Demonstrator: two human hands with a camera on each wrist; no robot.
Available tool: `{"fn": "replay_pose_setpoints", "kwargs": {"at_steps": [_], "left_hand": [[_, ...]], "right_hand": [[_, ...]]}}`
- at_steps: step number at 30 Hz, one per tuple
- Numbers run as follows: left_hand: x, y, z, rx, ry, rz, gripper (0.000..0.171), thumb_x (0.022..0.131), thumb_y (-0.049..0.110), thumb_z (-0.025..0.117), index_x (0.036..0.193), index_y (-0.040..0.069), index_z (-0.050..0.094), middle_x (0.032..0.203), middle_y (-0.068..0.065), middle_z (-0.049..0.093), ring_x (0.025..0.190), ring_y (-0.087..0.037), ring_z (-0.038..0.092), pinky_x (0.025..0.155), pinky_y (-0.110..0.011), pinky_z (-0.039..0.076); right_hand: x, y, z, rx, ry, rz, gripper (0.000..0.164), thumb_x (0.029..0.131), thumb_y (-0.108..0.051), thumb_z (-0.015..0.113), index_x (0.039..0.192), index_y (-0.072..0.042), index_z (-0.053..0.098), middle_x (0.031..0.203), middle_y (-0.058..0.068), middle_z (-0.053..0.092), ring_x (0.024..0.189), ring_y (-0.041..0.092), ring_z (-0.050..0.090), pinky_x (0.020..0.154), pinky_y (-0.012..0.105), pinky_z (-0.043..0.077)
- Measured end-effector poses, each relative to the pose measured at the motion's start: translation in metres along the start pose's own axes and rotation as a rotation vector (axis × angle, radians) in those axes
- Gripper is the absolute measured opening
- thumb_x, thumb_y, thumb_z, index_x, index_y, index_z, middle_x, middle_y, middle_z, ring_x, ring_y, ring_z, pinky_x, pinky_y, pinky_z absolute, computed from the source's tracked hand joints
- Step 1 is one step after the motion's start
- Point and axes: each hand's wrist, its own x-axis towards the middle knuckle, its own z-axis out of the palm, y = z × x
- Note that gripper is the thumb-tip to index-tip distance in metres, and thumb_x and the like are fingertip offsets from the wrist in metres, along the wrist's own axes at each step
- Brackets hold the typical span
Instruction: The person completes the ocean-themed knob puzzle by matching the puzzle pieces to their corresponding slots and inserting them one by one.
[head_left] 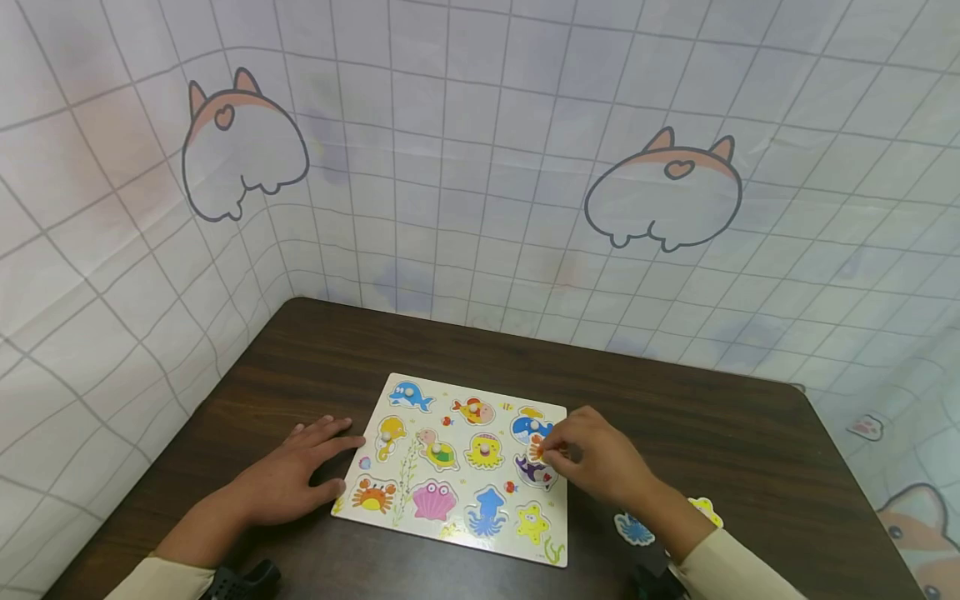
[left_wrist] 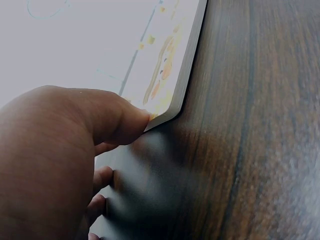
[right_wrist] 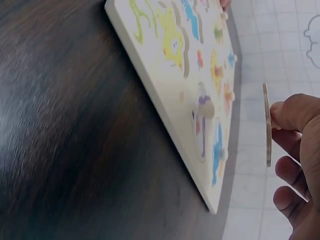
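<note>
A white wooden peg puzzle board (head_left: 465,546) with sea animals lies on the table. My right hand (head_left: 603,458) pinches a thin puzzle piece (head_left: 536,448) with orange print above the board's right side; in the right wrist view the piece (right_wrist: 267,125) appears edge-on. Below it sit the blue whale piece (head_left: 525,429) and the purple shark piece (head_left: 531,472), each with a knob. Beside the board's left edge, my left hand (head_left: 288,479) rests with fingers spread. Its thumb (left_wrist: 120,117) touches the board's near left corner. Knobless crab (head_left: 373,496) and starfish (head_left: 532,523) pictures show along the near row.
A blue shell piece (head_left: 634,529) and a yellow piece (head_left: 705,510) lie right of the board, partly under my right forearm. The dark wooden table (head_left: 675,400) meets a white gridded cloth (head_left: 480,167) at the back and left.
</note>
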Motion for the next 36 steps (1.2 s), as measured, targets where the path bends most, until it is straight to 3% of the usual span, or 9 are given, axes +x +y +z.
{"fn": "replay_pose_setpoints", "kwargs": {"at_steps": [7,16,36], "left_hand": [[0.000,0.000,-0.001,-0.001,-0.006,-0.004,0.058,0.097,0.040,0.068,0.150,0.023,0.053,0.162,-0.013,0.036,0.149,-0.045,0.026,0.115,-0.072,0.016],[0.000,-0.002,0.001,-0.007,-0.008,-0.015,0.057,0.097,0.038,0.068,0.150,0.023,0.053,0.162,-0.012,0.035,0.150,-0.044,0.025,0.116,-0.071,0.015],[0.000,-0.003,0.003,-0.006,0.006,-0.012,0.056,0.097,0.036,0.069,0.150,0.023,0.054,0.162,-0.012,0.036,0.150,-0.044,0.025,0.116,-0.071,0.014]], "right_hand": [[0.006,-0.010,0.005,0.004,0.000,-0.053,0.011,0.087,-0.019,0.084,0.091,-0.026,0.077,0.087,-0.022,0.060,0.090,0.005,0.049,0.069,0.025,0.050],[0.014,-0.022,0.011,0.009,-0.024,-0.029,0.011,0.086,-0.021,0.084,0.092,-0.028,0.078,0.087,-0.024,0.060,0.093,0.004,0.050,0.070,0.024,0.051],[0.027,-0.041,0.026,0.062,-0.031,-0.172,0.002,0.093,-0.024,0.079,0.094,-0.025,0.080,0.094,-0.022,0.067,0.096,0.005,0.052,0.076,0.024,0.050]]}}
